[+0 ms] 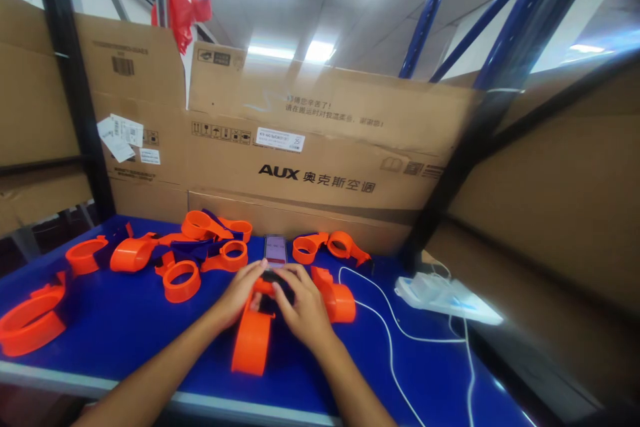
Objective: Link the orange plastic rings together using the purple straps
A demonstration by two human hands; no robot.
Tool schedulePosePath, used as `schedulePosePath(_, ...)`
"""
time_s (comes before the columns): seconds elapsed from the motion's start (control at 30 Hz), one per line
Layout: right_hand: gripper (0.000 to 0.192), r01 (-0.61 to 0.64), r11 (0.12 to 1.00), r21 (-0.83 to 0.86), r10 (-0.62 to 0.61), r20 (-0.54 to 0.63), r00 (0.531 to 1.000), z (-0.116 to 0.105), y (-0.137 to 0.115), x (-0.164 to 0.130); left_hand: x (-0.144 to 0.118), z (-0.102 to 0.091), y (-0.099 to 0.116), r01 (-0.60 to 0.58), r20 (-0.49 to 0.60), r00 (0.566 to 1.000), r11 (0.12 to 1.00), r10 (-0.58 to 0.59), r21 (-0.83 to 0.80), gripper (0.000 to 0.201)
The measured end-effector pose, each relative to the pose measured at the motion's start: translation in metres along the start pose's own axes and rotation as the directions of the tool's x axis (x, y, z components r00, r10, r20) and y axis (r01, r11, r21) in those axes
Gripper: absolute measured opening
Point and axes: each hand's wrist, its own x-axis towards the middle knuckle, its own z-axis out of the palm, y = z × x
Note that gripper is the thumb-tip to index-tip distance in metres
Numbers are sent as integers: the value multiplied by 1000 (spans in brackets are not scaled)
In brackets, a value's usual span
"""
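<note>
Table (117,317) in blue, strewn with orange holders. Far left, near the front edge, big ring (37,339); behind and to its right, small ring (84,260). Next along, side holder (133,255), then a cluster with blue pieces (197,250) among the orange, front ring (183,292) nearest the front edge there.

At the middle, beyond the hands, phone (275,250). Left hand (241,293) with fingers curled inward, pinching the upper end of the held holder (253,343), ring end toward the front edge. Right hand (307,307) with fingers bent around the black part (284,285), thumb pressed in; attached or merely held against the holder, cannot tell.

Just right of that hand, spare holder (343,302). Far right, white cable and power strip (450,300).

Progress, by judgement: one holder apparently midway through handling, not yet set down; several more out of the hands. Number finished or left, cannot tell.
</note>
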Motion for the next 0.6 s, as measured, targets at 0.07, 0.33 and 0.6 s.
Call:
schedulePosePath(0.07,31,-33,999,13,34,-29,999,-1,3,1,4,-4,5,-2,1,1000,998,2,-68,47)
schedulePosePath(0.33,28,-121,983,-137,122,-1,992,11,25,8,13,-22,26,-2,-113,991,847,-68,-531,30)
schedulePosePath(0.6,23,-147,960,-240,188,155,970,22,33,18,17,-21,18,10,-106,993,958,-42,-286,45)
